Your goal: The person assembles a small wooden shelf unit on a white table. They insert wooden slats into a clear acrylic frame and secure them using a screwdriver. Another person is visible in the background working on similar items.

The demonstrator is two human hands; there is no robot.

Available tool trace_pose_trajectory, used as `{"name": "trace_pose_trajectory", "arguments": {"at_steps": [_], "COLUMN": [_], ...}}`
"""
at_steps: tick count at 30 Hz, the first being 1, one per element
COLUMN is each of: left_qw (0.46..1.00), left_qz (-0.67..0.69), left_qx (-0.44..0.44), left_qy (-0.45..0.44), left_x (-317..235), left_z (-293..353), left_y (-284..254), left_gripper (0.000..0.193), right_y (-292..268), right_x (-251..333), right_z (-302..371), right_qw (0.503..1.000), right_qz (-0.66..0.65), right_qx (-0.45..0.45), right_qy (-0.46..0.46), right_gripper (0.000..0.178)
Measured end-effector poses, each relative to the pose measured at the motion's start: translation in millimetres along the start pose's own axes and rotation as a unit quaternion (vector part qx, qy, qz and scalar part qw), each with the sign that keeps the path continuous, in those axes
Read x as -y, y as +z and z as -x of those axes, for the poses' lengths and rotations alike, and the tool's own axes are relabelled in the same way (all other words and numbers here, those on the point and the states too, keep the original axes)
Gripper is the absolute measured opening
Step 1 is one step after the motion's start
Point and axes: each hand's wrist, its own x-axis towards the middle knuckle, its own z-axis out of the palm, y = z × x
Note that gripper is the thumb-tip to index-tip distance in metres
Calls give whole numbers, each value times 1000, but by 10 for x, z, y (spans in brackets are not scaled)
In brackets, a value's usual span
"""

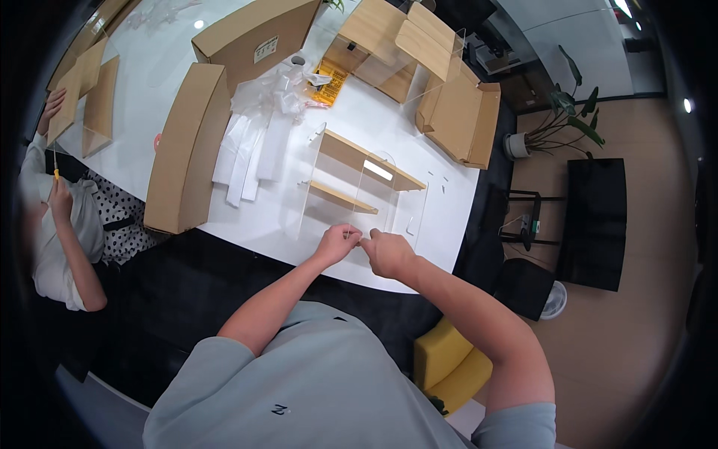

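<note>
A partly built shelf of clear acrylic panels [309,187] and light wood boards stands on the white table in front of me. Its longer wood board [385,170] runs along the far side, and a shorter wood board [342,197] sits nearer to me. At the shelf's near edge, my left hand [339,244] is closed in a pinch. My right hand [390,254] is closed like a fist right beside it, its thumb side facing the left fingertips. Whatever lies between the fingers is too small to name. A thin bent metal rod [409,226] lies right of the shelf.
Small metal parts [443,184] lie at the table's right. Cardboard boxes [187,150], clear plastic wrap [262,101] and another wood-and-acrylic unit [374,45] occupy the far side. At left, a co-worker holds a wood board [67,105] and a yellow-handled screwdriver [56,173].
</note>
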Motion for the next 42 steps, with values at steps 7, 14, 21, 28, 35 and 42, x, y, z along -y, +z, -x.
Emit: {"name": "trace_pose_trajectory", "arguments": {"at_steps": [7,14,21,28,35,42], "left_qw": [1000,1000,1000,1000,1000,1000], "left_qz": [9,5,3,-6,-14,-11], "left_qx": [-6,7,1,21,20,22], "left_qy": [2,9,3,-14,13,3], "left_x": [27,29,21,5,-20,40], "left_z": [-6,3,-3,-40,-15,-29], "left_y": [10,1,5,-17,-31,-14], "left_gripper": [21,23,21,22,22,22], "right_y": [-110,-2,101,-32,31,142], "right_x": [-166,-174,-242,-62,-88,-187], "right_z": [41,-59,-256,-80,-66,-306], "right_qw": [981,982,860,997,981,920], "right_qz": [143,133,-393,55,158,-272], "right_qx": [28,-14,6,-58,-3,-11], "right_qy": [-130,-135,325,-5,-109,281], "right_gripper": [16,12,17,15,13,13]}}
